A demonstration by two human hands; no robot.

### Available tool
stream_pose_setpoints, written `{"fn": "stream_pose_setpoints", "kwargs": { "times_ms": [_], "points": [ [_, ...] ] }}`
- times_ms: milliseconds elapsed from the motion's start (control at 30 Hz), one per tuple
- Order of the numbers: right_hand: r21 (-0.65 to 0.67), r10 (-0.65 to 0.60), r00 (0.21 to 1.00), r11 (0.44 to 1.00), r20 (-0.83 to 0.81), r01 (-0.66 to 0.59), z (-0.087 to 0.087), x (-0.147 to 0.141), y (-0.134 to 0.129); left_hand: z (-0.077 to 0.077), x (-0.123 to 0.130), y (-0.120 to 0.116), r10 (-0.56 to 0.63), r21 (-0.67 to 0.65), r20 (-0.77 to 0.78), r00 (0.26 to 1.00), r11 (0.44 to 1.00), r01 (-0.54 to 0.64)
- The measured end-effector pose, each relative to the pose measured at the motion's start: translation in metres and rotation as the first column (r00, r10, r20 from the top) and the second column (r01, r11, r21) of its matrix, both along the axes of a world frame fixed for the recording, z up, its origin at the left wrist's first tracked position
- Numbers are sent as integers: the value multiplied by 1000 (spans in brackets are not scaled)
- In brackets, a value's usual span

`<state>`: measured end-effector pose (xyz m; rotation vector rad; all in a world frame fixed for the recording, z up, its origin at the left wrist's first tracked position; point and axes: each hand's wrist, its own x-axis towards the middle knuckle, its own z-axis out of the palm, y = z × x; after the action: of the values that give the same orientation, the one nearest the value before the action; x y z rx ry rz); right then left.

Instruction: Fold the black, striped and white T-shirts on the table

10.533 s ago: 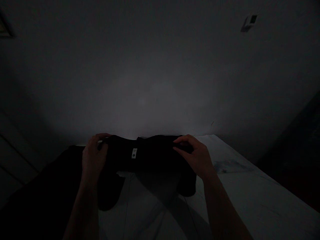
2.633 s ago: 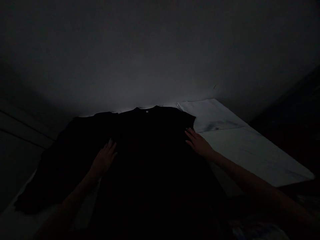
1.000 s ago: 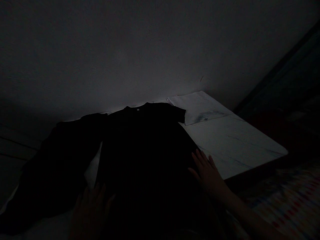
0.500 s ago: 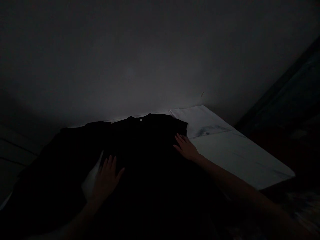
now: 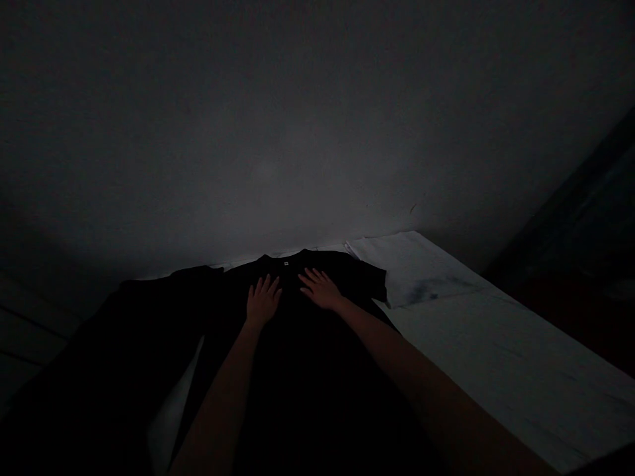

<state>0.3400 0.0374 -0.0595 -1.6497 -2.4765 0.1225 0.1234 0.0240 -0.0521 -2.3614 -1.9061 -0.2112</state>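
Note:
A black T-shirt [image 5: 292, 357] lies spread out, its neckline toward the wall and a small pale label [image 5: 286, 263] inside the collar. My left hand [image 5: 263, 299] rests flat on the upper chest, left of the collar, with fingers spread. To the right of the collar, my right hand [image 5: 320, 289] also lies flat on the fabric, fingers apart. Neither hand grips anything. Dim light hides the shirt's folds and lower part.
Another black garment [image 5: 114, 350] lies to the left on the same white table [image 5: 461, 337]. A white cloth with a grey smudge [image 5: 411, 264] is at the back right. Behind the table rises a plain grey wall [image 5: 278, 132].
Both hands have moved up the shirt and closer together, from its sides to the upper chest near the collar. The camera view has shifted slightly upward.

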Motion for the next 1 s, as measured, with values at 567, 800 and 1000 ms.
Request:
{"fn": "stream_pose_setpoints", "kwargs": {
  "times_ms": [567, 800, 1000],
  "points": [
    [-10, -288, 956, 957, 46, 289, 10, 48, 31, 13, -67, 18, 273, -11, -93, 958, 961, -275],
    [17, -120, 991, 993, -62, 121, 9, -54, -27, 14, 29, -28, 79, 32, -11, 997, 996, -78],
    [26, -81, 997, 996, -6, 81, -1, 1, -73, -2, -23, -80, 61, -6, -23, 998, 998, -61]
  ]
}}
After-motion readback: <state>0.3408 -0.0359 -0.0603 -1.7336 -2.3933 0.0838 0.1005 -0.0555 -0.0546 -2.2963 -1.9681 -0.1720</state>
